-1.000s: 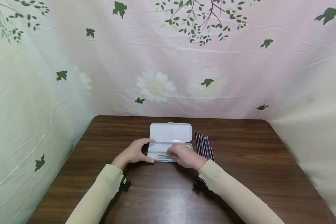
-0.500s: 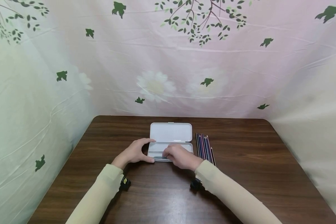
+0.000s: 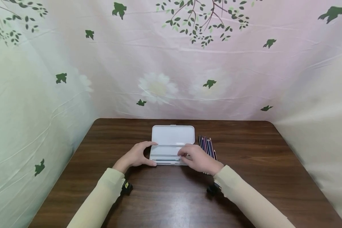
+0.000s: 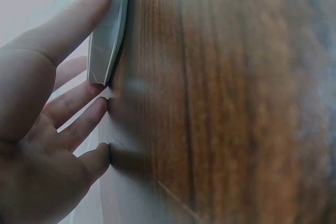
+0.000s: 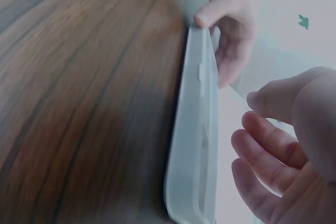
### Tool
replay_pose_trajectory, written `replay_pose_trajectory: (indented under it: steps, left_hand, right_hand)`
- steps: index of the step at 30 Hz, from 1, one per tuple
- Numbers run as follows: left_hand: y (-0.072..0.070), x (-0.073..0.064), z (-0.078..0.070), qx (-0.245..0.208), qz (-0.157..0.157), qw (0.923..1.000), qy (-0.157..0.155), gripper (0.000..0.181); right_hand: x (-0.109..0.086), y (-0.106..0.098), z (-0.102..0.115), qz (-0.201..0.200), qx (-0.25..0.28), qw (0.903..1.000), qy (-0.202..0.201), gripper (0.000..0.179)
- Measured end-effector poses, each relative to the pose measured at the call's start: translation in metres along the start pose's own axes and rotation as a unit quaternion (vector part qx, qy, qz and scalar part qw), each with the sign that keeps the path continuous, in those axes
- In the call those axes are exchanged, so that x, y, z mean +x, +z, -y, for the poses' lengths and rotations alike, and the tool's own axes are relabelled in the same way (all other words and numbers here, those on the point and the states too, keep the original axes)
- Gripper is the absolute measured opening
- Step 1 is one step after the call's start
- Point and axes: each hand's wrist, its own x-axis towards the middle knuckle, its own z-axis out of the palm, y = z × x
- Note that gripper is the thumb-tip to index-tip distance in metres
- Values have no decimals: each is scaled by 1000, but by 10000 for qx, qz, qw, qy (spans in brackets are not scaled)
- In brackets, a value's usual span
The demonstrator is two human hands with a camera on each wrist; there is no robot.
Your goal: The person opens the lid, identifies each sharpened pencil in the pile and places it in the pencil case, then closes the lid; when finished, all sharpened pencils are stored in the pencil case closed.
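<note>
White box [image 3: 166, 149] stands open on the brown table [image 3: 117, 129], its lid [image 3: 173, 134] laid back on the far side. Left hand [image 3: 136, 155] is at the box's left end: fingers spread apart, thumb against the near corner, forefinger at the far corner. Right hand [image 3: 198, 158] is over the right part of the box: fingers loosely bent, a gap showing between thumb and fingers; whether any fingertip touches the box, I cannot tell. One pencil [image 3: 167, 160] lies lengthwise in the near compartment of the box. Further pencils [image 3: 207, 146] lie side by side on the table, just right of the box, partly hidden by the right hand
</note>
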Motion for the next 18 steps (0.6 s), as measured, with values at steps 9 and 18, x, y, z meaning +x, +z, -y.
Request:
replay_pose_trajectory:
  steps: [9,18]
  left_hand:
    - [0,-1,1,-11,-10,10000,-51,91]
    - [0,-2,-1,-56,4,10000,35,90]
  right_hand:
    - [-29,-22,-21,-303,-196,9988,327,12]
    - [-64,-37,-45,-649,-354,9934,875,18]
